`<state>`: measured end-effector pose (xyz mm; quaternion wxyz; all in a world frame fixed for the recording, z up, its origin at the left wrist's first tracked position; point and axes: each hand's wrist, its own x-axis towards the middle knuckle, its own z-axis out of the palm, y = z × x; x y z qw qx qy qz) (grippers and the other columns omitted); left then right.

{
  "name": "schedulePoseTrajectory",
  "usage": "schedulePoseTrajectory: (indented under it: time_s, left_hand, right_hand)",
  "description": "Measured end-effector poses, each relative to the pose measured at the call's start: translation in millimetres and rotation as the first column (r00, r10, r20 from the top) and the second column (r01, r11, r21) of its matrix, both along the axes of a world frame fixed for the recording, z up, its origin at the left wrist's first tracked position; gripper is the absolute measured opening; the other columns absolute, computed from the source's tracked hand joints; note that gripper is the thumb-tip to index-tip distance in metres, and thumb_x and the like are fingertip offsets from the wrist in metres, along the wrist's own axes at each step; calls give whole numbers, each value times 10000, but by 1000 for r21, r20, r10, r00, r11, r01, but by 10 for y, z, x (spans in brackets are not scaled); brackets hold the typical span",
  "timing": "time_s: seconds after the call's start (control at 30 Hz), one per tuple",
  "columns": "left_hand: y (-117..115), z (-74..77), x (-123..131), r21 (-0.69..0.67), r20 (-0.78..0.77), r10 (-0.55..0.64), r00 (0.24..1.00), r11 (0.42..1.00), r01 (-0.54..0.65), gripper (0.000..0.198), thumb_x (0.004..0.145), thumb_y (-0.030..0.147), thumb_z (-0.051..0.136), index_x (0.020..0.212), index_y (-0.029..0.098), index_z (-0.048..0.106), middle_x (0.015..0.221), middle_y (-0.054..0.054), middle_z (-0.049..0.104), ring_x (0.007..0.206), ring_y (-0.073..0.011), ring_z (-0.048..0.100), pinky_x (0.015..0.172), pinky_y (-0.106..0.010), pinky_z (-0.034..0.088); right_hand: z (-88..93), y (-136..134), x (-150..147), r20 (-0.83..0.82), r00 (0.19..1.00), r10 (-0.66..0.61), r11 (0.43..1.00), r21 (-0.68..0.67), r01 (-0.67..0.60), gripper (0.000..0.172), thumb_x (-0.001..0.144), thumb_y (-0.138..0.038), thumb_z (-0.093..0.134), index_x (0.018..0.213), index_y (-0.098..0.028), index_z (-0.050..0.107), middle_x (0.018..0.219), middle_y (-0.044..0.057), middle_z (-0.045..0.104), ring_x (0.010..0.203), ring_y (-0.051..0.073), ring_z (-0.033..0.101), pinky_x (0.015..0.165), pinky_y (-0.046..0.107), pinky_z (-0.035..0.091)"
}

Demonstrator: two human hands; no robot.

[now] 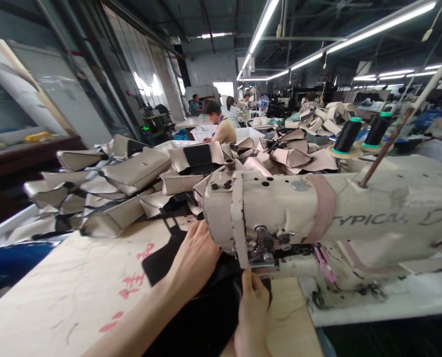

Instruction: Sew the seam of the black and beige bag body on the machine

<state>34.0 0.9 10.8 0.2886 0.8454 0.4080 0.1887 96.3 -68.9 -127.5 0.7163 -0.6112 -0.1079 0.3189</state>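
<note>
Live from busy bag-sewing factory floor: industrial sewing machine (280,213), thread cones (347,135), heaped beige bag panels (132,171), workers (217,124), long tube lights (380,27).

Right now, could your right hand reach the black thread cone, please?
Probably not without lifting: the sewing machine's arm lies between your right hand and the black thread cone, which stands behind it.

Seen from a camera worn on the person's head, the view faces forward and down across a sewing machine head (280,208), which sits close to the lens at right of frame. The left hand (193,253) and right hand (252,315) appear near the bottom edge, over a wooden surface (68,282). Past piled beige bag panels (132,173), the wide frame reaches a co-worker (219,124) and ceiling lights (306,62) deep in the workshop.
</note>
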Motion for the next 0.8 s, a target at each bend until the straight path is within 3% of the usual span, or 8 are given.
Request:
schedulePoseTrajectory:
  time_s: [0.07,0.17,0.27,0.33,0.47,0.6,0.7,0.8]
  left_hand:
    - [-396,-120,-188,17,-55,22,998,1000,-21,258,852,331,417,803,249,657,899,-50,663,958,-236,573,849,-318,464]
    - [-848,-521,-311,-14,-87,64,994,998,-66,291,849,372,413,884,222,661,983,-81,664,1023,-264,575,895,-357,458]
    - [-868,-909,-182,-156,-15,246,969,957,-246,427,859,448,377,1078,148,588,1185,-130,608,1196,-280,487,1011,-387,377]
    - [-727,-1024,-20,-272,56,320,946,916,-293,524,887,508,299,1157,117,521,1214,-152,592,1168,-253,524,964,-349,419]
    - [-520,-940,236,-323,31,429,903,859,-397,651,846,607,324,1175,69,484,1126,-206,628,1130,-300,551,886,-357,449]
    - [-519,-824,283,-146,-58,426,903,891,-430,570,877,537,305,1202,88,435,978,-186,677,1011,-308,622,774,-341,467]
    - [-491,-856,240,-136,-64,411,909,899,-416,465,882,517,307,1020,138,540,825,-120,692,867,-288,666,701,-314,461]
    - [-413,-931,192,-205,-75,385,920,897,-392,481,881,523,292,695,184,579,728,-97,685,807,-274,664,667,-299,448]
  right_hand:
    - [6,-19,-1,20,1000,12,1000,-27,-12,571,748,-677,489,622,-140,635,560,23,581,562,141,496,540,230,390]
    - [16,-56,24,31,998,60,996,-67,-58,553,743,-673,498,635,-150,642,626,46,629,606,160,538,584,241,411]
    - [11,-80,60,27,995,98,994,-61,-96,538,737,-663,515,713,-149,674,732,82,678,688,199,604,627,258,442]
    - [-2,-83,77,30,993,110,993,-51,-108,540,735,-658,520,742,-144,684,736,93,685,693,217,625,624,270,455]
    - [-46,-60,85,57,992,113,994,-15,-113,516,748,-636,520,739,-148,686,718,99,686,671,217,632,599,266,457]
    - [-80,-38,88,57,991,121,993,2,-121,521,782,-617,489,744,-135,681,705,100,682,645,205,622,586,258,454]
    - [-74,-57,102,24,987,158,987,37,-159,496,787,-592,508,794,-127,681,776,108,687,731,212,626,653,263,463]
    - [-64,-91,114,-16,974,225,969,109,-222,466,795,-572,512,822,-132,664,811,91,681,794,208,614,710,264,462]
